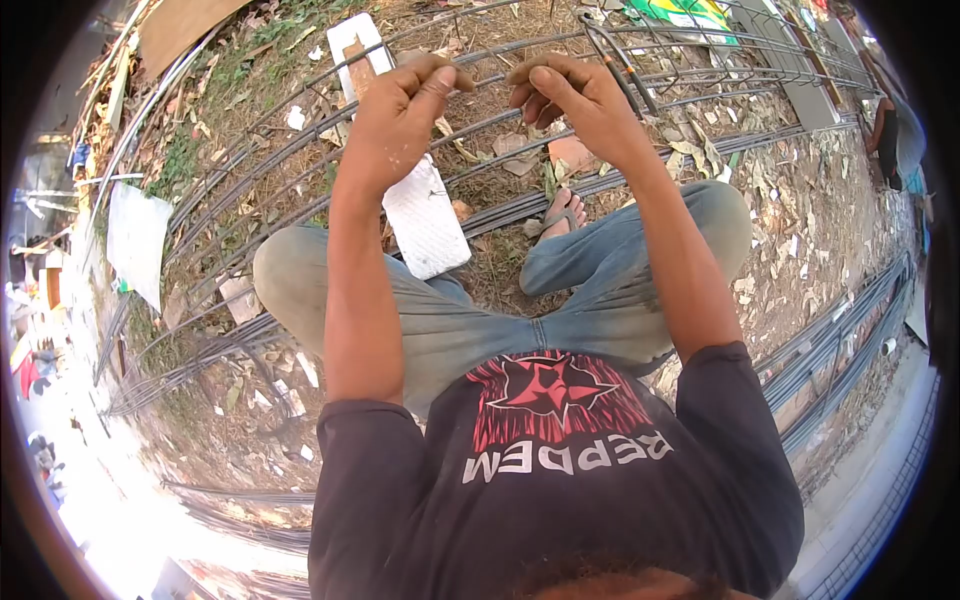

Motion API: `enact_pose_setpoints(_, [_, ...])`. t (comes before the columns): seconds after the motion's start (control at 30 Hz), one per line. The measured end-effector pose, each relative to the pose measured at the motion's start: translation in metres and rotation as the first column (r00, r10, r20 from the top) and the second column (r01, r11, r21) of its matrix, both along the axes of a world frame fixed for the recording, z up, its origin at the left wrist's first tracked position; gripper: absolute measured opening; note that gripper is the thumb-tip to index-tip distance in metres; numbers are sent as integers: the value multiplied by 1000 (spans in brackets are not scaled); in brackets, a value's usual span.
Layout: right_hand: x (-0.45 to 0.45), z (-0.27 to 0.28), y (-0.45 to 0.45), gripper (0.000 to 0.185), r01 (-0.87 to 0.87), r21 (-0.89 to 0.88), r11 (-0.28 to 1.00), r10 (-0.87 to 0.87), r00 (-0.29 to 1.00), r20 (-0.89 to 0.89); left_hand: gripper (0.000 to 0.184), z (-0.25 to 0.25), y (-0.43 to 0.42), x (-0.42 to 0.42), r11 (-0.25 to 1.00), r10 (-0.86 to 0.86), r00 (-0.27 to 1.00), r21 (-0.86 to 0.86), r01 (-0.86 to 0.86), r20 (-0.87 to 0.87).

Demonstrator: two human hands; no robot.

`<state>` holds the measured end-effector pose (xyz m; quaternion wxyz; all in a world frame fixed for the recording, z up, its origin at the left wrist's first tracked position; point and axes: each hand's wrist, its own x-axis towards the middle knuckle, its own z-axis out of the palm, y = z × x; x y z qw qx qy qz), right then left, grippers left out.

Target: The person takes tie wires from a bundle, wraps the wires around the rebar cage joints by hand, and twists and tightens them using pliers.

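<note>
My left hand (405, 110) is above the steel rebar cage, its thumb pressed against the curled fingers. Facing it, my right hand (575, 95) also has its thumb against bent fingers. A small gap separates the two sets of fingertips, and anything thin held in them is too small to make out. Long rebar rods (490, 57) run beneath both hands, joined by bent cross pieces. Just right of my right hand, a pair of pincers (622, 70) with dark and orange handles rests on the rods.
White foam pieces (428, 225) lie by my left forearm and under the rods. My bent knees flank the work, with a sandalled foot (565, 212) between. Bundled rods (840, 340) lie at right. A white sheet (138, 240) stands left; a green bag (685, 15) lies ahead.
</note>
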<state>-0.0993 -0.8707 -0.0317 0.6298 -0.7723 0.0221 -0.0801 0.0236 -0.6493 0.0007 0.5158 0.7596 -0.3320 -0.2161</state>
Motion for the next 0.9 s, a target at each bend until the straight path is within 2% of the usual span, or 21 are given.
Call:
enact_pose_setpoints(0.03, [-2, -9, 2, 34, -28, 99, 995, 33, 998, -56, 28, 3, 6, 6, 985, 105, 993, -128, -112, -57])
enact_pose_setpoints(0.1, [-4, -32, 7, 38, -254, -38, 967, 218, 892, -397, 26, 10, 23, 23, 871, 288, 936, -352, -344, -201])
enact_pose_setpoints(0.13, [-4, -45, 16, 34, -400, -169, 901, 249, 795, -554, 25, 14, 30, 29, 824, 341, 912, -394, -407, -229])
enact_pose_setpoints(0.17, [-4, -81, 22, 31, -539, -243, 806, 315, 740, -594, 25, 18, 37, 35, 770, 390, 883, -433, -468, -260])
enact_pose_setpoints(0.23, [-9, -135, 43, 33, -707, -420, 569, 320, 661, -679, 22, 20, 43, 40, 664, 438, 835, -506, -550, -332])
enact_pose_setpoints(0.33, [-2, -202, 61, 29, -619, -593, 515, 90, 727, -681, 24, 22, 38, 36, 621, 456, 814, -526, -581, -361])
enact_pose_setpoints(0.47, [46, -254, 60, 37, -203, -809, 552, -78, 953, -293, 27, 23, 44, 36, 577, 475, 783, -530, -621, -402])
enact_pose_setpoints(0.5, [63, -260, 60, 37, -381, -780, 496, -134, 854, -502, 28, 25, 47, 37, 559, 489, 770, -530, -638, -411])
enact_pose_setpoints(0.57, [81, -297, 60, 36, -24, -836, 548, -173, 975, -141, 31, 25, 56, 36, 517, 512, 734, -523, -678, -446])
enact_pose_setpoints(0.6, [89, -319, 59, 36, 158, -806, 570, -209, 977, 44, 32, 24, 59, 36, 515, 511, 728, -515, -685, -458])
enact_pose_setpoints(0.63, [100, -317, 58, 36, 131, -822, 554, -273, 961, -31, 33, 23, 61, 34, 517, 507, 720, -500, -694, -474])
enact_pose_setpoints(0.73, [136, -324, 47, 38, 59, -824, 563, -309, 940, -144, 36, 20, 57, 31, 529, 484, 708, -472, -705, -515])
enact_pose_setpoints(0.77, [145, -331, 47, 39, 135, -818, 559, -304, 951, -51, 36, 19, 55, 32, 540, 462, 714, -472, -697, -526])
enact_pose_setpoints(0.9, [164, -347, 51, 37, 131, -846, 516, -325, 944, -52, 36, 15, 47, 37, 572, 467, 708, -429, -699, -530])
